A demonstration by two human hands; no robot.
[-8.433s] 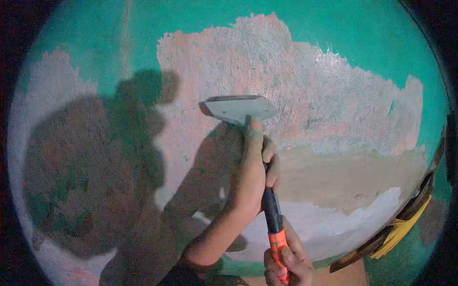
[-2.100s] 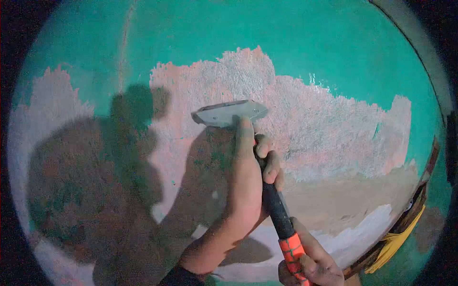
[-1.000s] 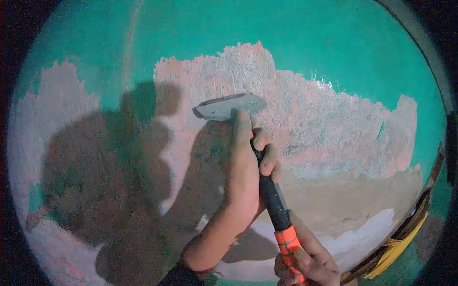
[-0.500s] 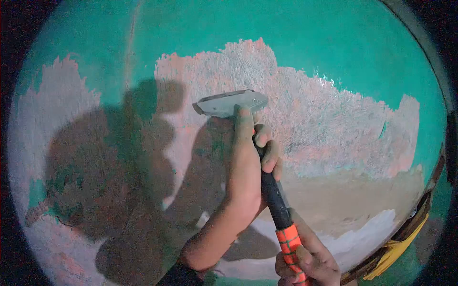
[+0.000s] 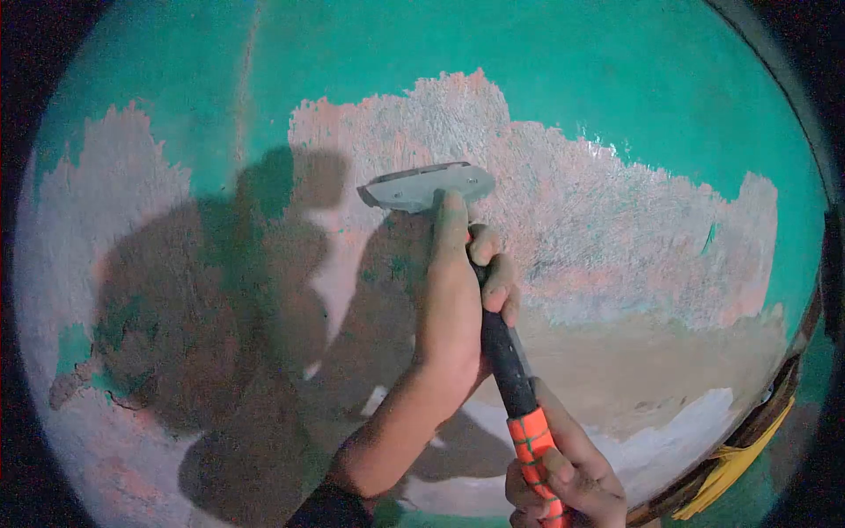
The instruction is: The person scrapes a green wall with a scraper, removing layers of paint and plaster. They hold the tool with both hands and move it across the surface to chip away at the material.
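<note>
A long-handled scraper [image 5: 510, 370] slants up across the wall, its grey head [image 5: 422, 188] against the bare, pinkish-grey patch. High on the black shaft, my left hand [image 5: 462, 255] is closed round it, the thumb pressed along the back of the head. Lower down, my right hand [image 5: 568, 466] wraps the orange grip [image 5: 532, 437] with its dark grid lines. The head's blade edge faces up, toward the green paint [image 5: 370, 53] above the ragged border.
Shadows of my head and arms darken the wall's left side. A crack [image 5: 121, 402] runs at lower left. Smooth tan and white areas [image 5: 651, 361] lie below the scraped patch. Yellow strands [image 5: 735, 466] hang beside a dark edge at lower right.
The scraper head has shifted very slightly upward against the wall, and the shadows have moved a little to the right. Both hands keep their hold.
</note>
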